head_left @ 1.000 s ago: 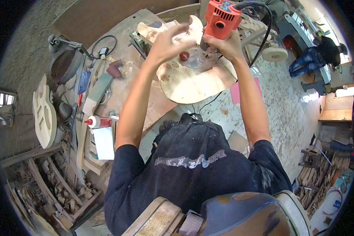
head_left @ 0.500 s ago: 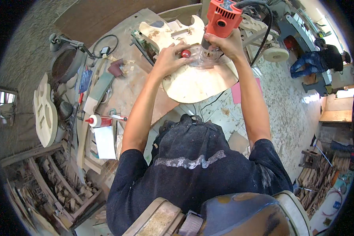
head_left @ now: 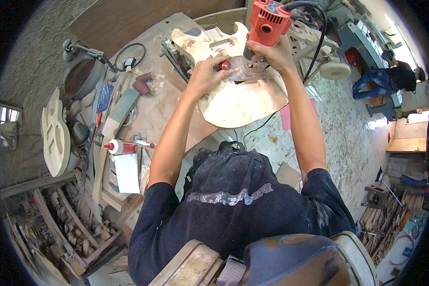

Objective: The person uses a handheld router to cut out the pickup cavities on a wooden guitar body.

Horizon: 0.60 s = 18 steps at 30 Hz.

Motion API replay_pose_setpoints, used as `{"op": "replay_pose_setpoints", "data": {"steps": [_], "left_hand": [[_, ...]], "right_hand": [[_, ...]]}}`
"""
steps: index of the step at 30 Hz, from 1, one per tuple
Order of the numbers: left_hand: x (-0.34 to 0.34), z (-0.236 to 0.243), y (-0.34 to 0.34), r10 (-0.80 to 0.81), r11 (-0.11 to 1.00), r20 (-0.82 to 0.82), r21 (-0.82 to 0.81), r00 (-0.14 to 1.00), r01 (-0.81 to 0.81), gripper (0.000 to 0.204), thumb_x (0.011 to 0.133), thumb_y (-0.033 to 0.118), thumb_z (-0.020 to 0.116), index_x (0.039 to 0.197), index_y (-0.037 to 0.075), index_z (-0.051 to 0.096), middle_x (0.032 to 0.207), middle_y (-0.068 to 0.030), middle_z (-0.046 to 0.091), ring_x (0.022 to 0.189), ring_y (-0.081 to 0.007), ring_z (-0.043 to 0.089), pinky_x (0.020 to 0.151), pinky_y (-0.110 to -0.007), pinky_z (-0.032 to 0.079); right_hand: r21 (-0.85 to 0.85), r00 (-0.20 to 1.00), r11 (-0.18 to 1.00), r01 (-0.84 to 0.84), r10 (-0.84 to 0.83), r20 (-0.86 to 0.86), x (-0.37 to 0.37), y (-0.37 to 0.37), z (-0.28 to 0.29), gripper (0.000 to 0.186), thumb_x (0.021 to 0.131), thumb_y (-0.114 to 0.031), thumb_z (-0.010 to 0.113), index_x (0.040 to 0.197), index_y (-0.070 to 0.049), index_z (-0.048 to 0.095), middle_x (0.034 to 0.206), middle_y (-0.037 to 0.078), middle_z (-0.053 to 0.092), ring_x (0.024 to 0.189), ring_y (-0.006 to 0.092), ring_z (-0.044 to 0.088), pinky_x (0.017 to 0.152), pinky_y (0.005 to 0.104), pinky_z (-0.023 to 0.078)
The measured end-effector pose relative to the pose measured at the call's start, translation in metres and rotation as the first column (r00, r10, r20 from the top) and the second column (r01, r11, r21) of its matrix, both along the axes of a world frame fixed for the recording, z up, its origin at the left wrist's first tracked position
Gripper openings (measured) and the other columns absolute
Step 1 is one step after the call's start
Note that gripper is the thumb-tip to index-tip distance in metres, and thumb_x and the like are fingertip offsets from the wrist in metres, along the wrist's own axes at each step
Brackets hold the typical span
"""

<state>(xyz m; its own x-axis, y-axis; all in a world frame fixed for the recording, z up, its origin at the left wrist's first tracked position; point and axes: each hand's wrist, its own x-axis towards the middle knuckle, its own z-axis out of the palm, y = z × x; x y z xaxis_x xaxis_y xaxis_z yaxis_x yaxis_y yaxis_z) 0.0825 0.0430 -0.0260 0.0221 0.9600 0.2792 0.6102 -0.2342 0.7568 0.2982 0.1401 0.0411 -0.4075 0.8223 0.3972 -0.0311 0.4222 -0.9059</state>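
My right hand (head_left: 272,53) is wrapped round an orange-red handheld router (head_left: 268,25), which stands upright on a pale wooden guitar body (head_left: 243,106). A clear base plate (head_left: 247,70) spreads out under the router, and the cutter is too small to make out. At the plate's left end sits a round red knob (head_left: 225,65). The thumb and forefinger of my left hand (head_left: 207,75) close round this knob. Cut-outs and two horns show at the far end of the body.
A black cable (head_left: 323,38) runs from the router down past my right forearm. On the bench (head_left: 169,107) at left lie a glue bottle (head_left: 120,147), white paper (head_left: 127,172) and a sanding block (head_left: 141,84). Another guitar body (head_left: 56,133) stands far left. A person (head_left: 391,78) works far right.
The whole view has shifted slightly. The router has moved a little to the left, with both hands keeping their hold on it and the knob.
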Motion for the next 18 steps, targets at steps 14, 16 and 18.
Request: {"op": "replay_pose_setpoints", "data": {"steps": [14, 16, 18], "left_hand": [[-0.003, -0.002, -0.007, 0.071, 0.993, -0.073, 0.103, 0.995, -0.063, 0.047, 0.085, 0.026, 0.081, 0.127, 0.008, 0.072, 0.126, -0.0242, 0.069, 0.120, -0.0360, 0.068, 0.107, -0.039, 0.049], [-0.006, -0.004, -0.006, 0.028, 0.994, -0.032, 0.109, 0.999, -0.024, 0.047, 0.085, 0.027, 0.081, 0.127, 0.008, 0.071, 0.127, -0.0254, 0.068, 0.125, -0.0353, 0.064, 0.112, -0.040, 0.046], [-0.006, -0.003, -0.009, 0.034, 0.995, -0.017, 0.091, 0.999, -0.032, 0.047, 0.085, 0.027, 0.081, 0.127, 0.008, 0.071, 0.127, -0.0255, 0.068, 0.126, -0.0346, 0.064, 0.112, -0.040, 0.046]], "right_hand": [[-0.038, 0.997, 0.998, -0.050, 0.048, -0.055, -0.009, -0.009, 0.005, 0.035, 0.079, -0.011, 0.088, 0.105, 0.004, 0.070, 0.089, 0.008, 0.072, 0.067, 0.0128, 0.068, 0.052, 0.0282, 0.058], [-0.035, 0.997, 0.999, -0.041, 0.039, -0.059, -0.011, -0.011, 0.006, 0.035, 0.079, -0.011, 0.088, 0.104, 0.004, 0.069, 0.088, 0.007, 0.072, 0.066, 0.0124, 0.068, 0.051, 0.0277, 0.058], [-0.034, 0.996, 0.997, -0.066, 0.064, -0.068, -0.012, -0.015, 0.009, 0.037, 0.078, -0.012, 0.088, 0.106, 0.003, 0.069, 0.086, 0.006, 0.071, 0.064, 0.0121, 0.067, 0.051, 0.0270, 0.057]]}}
